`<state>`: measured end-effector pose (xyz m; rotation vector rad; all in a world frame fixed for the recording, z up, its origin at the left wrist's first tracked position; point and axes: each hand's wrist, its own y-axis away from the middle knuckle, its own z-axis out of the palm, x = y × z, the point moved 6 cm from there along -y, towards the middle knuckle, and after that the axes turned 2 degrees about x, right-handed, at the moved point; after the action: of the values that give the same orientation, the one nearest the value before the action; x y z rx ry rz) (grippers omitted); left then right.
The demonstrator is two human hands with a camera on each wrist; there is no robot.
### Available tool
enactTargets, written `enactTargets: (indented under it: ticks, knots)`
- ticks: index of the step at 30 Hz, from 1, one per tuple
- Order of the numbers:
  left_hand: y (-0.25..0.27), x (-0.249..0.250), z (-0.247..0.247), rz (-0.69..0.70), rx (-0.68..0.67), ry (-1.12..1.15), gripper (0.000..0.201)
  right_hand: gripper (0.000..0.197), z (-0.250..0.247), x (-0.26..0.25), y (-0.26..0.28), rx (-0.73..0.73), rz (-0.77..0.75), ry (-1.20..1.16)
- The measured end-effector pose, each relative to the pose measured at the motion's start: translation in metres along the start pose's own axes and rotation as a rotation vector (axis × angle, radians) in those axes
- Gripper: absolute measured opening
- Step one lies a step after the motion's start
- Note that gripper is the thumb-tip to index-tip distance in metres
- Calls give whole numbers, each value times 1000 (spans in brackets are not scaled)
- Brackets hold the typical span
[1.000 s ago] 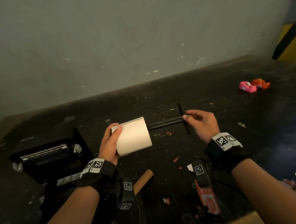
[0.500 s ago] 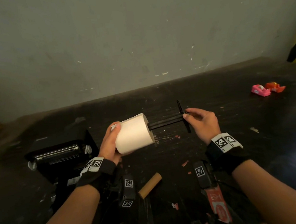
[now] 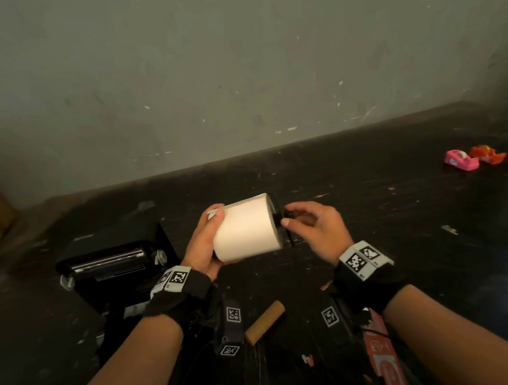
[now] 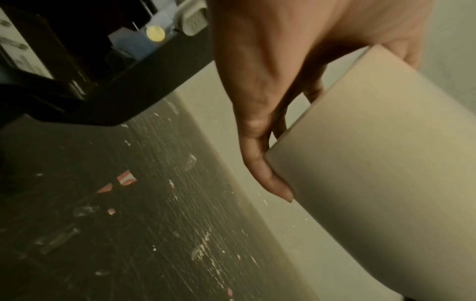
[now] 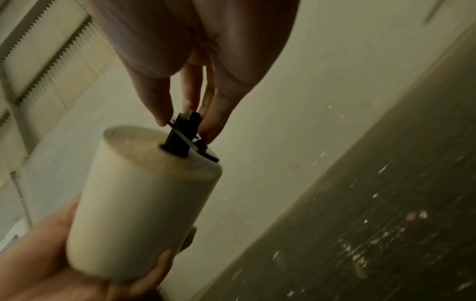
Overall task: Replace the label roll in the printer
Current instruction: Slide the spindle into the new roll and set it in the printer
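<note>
From the head view, the left hand (image 3: 204,249) grips the white label roll (image 3: 245,228) above the black table (image 3: 404,224), right of the printer (image 3: 114,268). From the left wrist, fingers (image 4: 268,179) wrap the roll's end. From the right wrist, the right hand (image 5: 195,61) pinches the black spindle (image 5: 184,132) sunk into the roll's core.

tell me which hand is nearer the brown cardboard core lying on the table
Left, though narrowly. The left hand grips the white label roll above and left of the cardboard core; the right hand pinches the black spindle farther right.
</note>
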<state>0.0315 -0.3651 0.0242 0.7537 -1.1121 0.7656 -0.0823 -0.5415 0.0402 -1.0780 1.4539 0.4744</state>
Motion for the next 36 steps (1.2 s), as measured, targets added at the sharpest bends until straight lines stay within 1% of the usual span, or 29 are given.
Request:
enactTargets:
  ticks: [1,5,8,10,13,15,17,19,21,23,26,29,32,36]
  knots:
    - [0,1,4,1,-7,11,21,31,5,-2,0,-12,-6,-8]
    - [0,4,11,14,-15,66,24,29,9,-6,-1,-38,58,-153]
    - [1,5,13,22,-20,60,26,30,10,-3,-4,-46,94,-107]
    - [2,5,18,21,-24,66,23,39,17,0,-5,-85,159,-120]
    - [4,7,24,49,-27,44,20,53,25,4,-1,-138,291,-240]
    - [4,6,25,72,-21,7,20,62,26,3,3,-177,345,-314]
    - [4,5,26,87,-15,-32,25,73,24,1,3,-193,344,-320]
    - [4,2,29,91,-21,-43,30,81,22,1,3,-158,316,-282]
    - [3,1,32,98,-30,-47,28,85,22,4,1,-103,274,-244]
    - [3,-1,34,96,-39,-57,23,79,21,6,1,-45,241,-252]
    - [2,-6,35,79,-70,-114,24,69,16,13,2,5,237,-298]
    - [3,-15,35,61,-78,-184,26,67,14,21,6,-48,281,-338]
    - [6,-24,35,53,-73,-210,20,72,13,27,9,-127,327,-325]
    - [9,-34,32,36,-57,-210,14,70,13,36,11,-179,380,-317]
